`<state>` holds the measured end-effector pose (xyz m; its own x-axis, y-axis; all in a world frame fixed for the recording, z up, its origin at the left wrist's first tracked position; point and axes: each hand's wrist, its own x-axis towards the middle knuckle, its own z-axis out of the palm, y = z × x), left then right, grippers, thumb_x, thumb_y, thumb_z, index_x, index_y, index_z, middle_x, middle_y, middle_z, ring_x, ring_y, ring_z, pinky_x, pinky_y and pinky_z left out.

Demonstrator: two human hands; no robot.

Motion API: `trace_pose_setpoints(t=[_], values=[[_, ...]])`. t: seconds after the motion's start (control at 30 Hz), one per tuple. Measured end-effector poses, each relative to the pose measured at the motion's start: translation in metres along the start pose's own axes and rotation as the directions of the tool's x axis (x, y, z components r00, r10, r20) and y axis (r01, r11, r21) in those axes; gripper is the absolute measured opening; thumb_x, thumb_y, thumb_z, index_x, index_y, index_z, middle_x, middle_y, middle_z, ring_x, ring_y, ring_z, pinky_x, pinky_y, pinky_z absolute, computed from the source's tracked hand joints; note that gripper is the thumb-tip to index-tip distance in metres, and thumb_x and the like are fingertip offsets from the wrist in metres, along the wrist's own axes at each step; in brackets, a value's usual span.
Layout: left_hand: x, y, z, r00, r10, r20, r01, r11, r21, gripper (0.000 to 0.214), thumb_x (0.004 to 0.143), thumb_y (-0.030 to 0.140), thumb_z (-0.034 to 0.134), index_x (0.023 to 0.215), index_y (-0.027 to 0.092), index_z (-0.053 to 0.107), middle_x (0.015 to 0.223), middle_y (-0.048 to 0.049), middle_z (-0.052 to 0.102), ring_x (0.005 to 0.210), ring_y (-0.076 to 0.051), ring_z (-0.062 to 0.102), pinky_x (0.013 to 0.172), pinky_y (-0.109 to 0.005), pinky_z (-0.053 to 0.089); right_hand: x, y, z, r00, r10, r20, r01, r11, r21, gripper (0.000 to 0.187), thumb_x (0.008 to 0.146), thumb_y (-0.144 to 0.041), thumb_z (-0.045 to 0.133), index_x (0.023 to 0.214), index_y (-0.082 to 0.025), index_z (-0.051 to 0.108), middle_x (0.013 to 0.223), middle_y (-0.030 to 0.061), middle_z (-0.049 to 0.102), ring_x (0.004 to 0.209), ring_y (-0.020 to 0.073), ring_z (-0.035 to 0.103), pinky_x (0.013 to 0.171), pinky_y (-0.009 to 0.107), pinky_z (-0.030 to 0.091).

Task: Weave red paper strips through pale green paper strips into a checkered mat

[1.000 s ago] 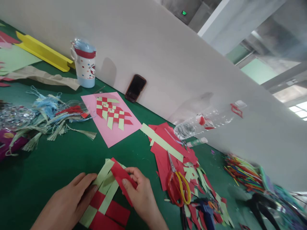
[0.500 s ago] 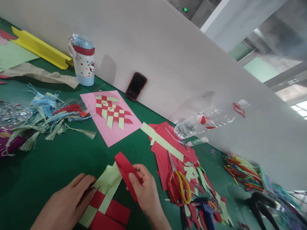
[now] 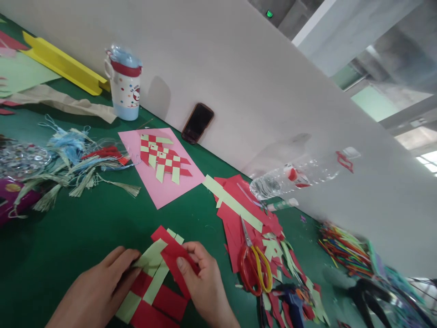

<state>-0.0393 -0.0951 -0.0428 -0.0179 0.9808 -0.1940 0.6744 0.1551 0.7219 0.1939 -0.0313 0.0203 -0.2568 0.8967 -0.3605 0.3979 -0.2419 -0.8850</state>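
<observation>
Readable only in part on the white cup (image 3: pixel 125 93) at ten o'clock: small curved lettering beside a printed figure, seemingly "SO CUTE", too tiny for certainty. Lit green at one o'clock, high up, on a small sign (image 3: pixel 269 14), but too blurred to read. At three o'clock, red and white on the label (image 3: pixel 296 175) of the clear bottle (image 3: pixel 266 187), likewise illegible. Also unreadable at four o'clock: green-and-white tube (image 3: pixel 283 204) markings.

Pale grey wall (image 3: pixel 239 91) behind a green tabletop (image 3: pixel 85 228), with probably a bright window (image 3: pixel 431 159) at far right
</observation>
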Motion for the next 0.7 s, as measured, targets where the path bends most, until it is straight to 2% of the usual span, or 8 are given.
trace_pose_setpoints(t=[0.13, 0.3, 0.37, 0.43, 0.57, 0.7], values=[[0.001, 0.001, -0.001, 1.0, 0.011, -0.011, -0.011, 0.999, -0.031, 0.042, 0.102, 0.053, 0.038, 0.11, 0.029, 0.071, 0.102, -0.0034, 0.075, 0.071, -0.018, 0.076, 0.061, -0.025, 0.054, 0.002, -0.004, 0.001, 0.998, -0.048, 0.049, 0.054, 0.99, -0.131, 0.026, 0.098, -0.036, 0.064, 0.118, -0.022, 0.072, 0.1, 0.0046, 0.083, 0.088, 0.0212, 0.077, 0.073, 0.024, 0.056], [0.001, -0.003, 0.002, 0.998, -0.034, -0.043, 0.03, 0.995, -0.095, 0.043, 0.095, 0.05, 0.052, 0.131, 0.028, 0.062, 0.084, 0.0021, 0.073, 0.063, -0.016, 0.072, 0.055, -0.022, 0.052, 0.003, -0.017, -0.001, 0.992, -0.061, 0.114, 0.094, 0.944, -0.316, 0.03, 0.094, -0.027, 0.063, 0.121, -0.024, 0.076, 0.11, 0.0046, 0.083, 0.101, 0.0247, 0.079, 0.09, 0.029, 0.057], [0.0, -0.002, 0.002, 0.997, -0.054, -0.053, 0.048, 0.992, -0.114, 0.045, 0.093, 0.049, 0.054, 0.132, 0.028, 0.06, 0.082, 0.0033, 0.072, 0.06, -0.016, 0.07, 0.052, -0.022, 0.049, 0.004, -0.021, -0.002, 0.984, -0.039, 0.173, 0.098, 0.934, -0.345, 0.031, 0.093, -0.026, 0.063, 0.121, -0.025, 0.077, 0.108, 0.0034, 0.084, 0.098, 0.0244, 0.079, 0.087, 0.029, 0.057], [-0.002, 0.0, 0.0, 0.999, -0.046, -0.012, 0.044, 0.989, -0.142, 0.043, 0.09, 0.047, 0.056, 0.128, 0.027, 0.06, 0.082, 0.0037, 0.071, 0.061, -0.015, 0.069, 0.054, -0.022, 0.05, 0.006, -0.023, -0.003, 0.975, -0.015, 0.22, 0.091, 0.936, -0.34, 0.029, 0.093, -0.026, 0.063, 0.119, -0.026, 0.078, 0.106, 0.0019, 0.084, 0.094, 0.0232, 0.079, 0.083, 0.027, 0.056], [-0.005, 0.005, -0.003, 0.999, -0.051, -0.007, 0.049, 0.982, -0.181, 0.037, 0.087, 0.038, 0.056, 0.122, 0.028, 0.06, 0.082, 0.0051, 0.069, 0.061, -0.014, 0.068, 0.057, -0.021, 0.049, 0.01, -0.027, -0.006, 0.967, 0.002, 0.254, 0.093, 0.927, -0.363, 0.027, 0.092, -0.026, 0.065, 0.115, -0.027, 0.079, 0.102, 0.0004, 0.084, 0.089, 0.0221, 0.078, 0.081, 0.027, 0.055], [-0.004, 0.006, -0.006, 0.996, -0.021, 0.088, 0.04, 0.974, -0.225, 0.032, 0.088, 0.035, 0.056, 0.119, 0.029, 0.06, 0.082, 0.0056, 0.069, 0.063, -0.013, 0.069, 0.06, -0.02, 0.051, 0.012, -0.032, -0.008, 0.952, 0.025, 0.306, 0.11, 0.903, -0.415, 0.029, 0.092, -0.024, 0.064, 0.115, -0.029, 0.08, 0.102, -0.0007, 0.084, 0.089, 0.0217, 0.078, 0.084, 0.027, 0.053]])
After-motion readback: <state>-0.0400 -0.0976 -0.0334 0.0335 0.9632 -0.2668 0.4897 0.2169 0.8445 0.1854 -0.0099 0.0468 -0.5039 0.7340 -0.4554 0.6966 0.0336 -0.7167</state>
